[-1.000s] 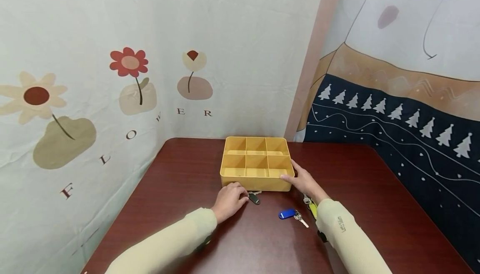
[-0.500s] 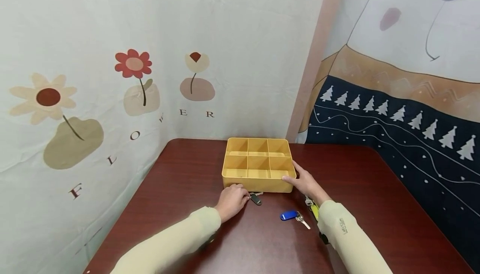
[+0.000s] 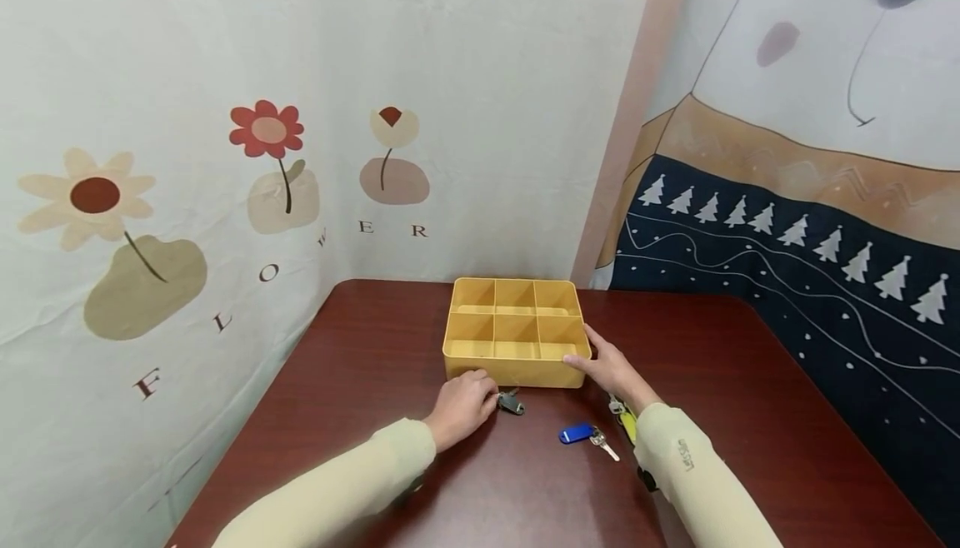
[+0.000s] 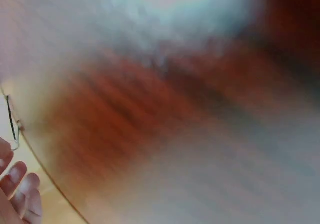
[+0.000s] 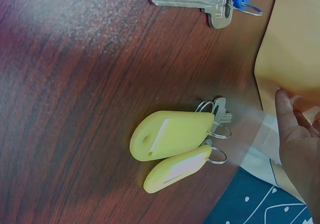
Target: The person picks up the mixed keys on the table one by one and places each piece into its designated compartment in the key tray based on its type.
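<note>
the left hand (image 3: 459, 405) curls its fingers round the grey-tagged key (image 3: 511, 403) on the dark red wooden table (image 3: 360, 365), just near of the yellow six-compartment plastic tray (image 3: 514, 331). the right hand (image 3: 611, 369) rests with relaxed fingers against the tray's near right corner. a loose pinch could let the small key slip, and its tag might catch the tray's near wall.

walls: pale flower-print cloth (image 3: 225, 173) left and back (lettered "FLOWER") | right: cloth with navy tree band (image 3: 787, 231) | furniture: dark red-brown wooden table (image 3: 750, 381)
</note>
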A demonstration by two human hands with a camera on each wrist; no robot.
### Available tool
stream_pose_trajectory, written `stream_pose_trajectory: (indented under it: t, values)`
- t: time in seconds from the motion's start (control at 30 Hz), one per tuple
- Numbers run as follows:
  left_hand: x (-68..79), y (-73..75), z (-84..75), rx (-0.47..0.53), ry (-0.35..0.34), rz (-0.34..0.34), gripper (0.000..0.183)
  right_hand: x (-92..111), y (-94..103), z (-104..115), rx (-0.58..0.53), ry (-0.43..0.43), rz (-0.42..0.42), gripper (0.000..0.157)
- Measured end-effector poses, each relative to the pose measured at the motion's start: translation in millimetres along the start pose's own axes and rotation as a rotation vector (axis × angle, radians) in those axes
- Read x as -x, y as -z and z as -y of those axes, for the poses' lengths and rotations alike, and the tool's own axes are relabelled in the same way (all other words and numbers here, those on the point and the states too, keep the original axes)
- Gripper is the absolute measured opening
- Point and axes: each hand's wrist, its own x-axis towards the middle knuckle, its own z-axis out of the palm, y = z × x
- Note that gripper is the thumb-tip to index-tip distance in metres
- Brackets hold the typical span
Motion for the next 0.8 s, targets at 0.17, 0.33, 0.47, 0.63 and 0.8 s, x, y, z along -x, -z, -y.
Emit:
stream_pose_trajectory:
  t: [0.17,0.33,0.47,0.63,0.8]
  values:
    - [-8.7,17.7,-3.4,0.127,-0.017,-0.083,0.005,-1,0.5,1,-0.001,-0.001,-0.001,0.096]
    - [-33.6,46.1,-10.4,0.242,-0.033,-0.139,0.005,-2,-0.6,1,0.006,0.001,0.006,0.090]
    - [-60.6,61.3,-11.6,0.280,-0.017,-0.168,0.006,-3,-0.2,0,0.007,-0.003,0.001,0.089]
    - [-88.2,62.4,-4.5,0.299,0.072,-0.154,0.008,-3,-0.3,0,0.004,0.003,0.001,0.088]
    - [-100.8,50.4,7.0,0.265,0.173,-0.095,0.011,-2,-0.8,0,0.012,0.010,0.002,0.087]
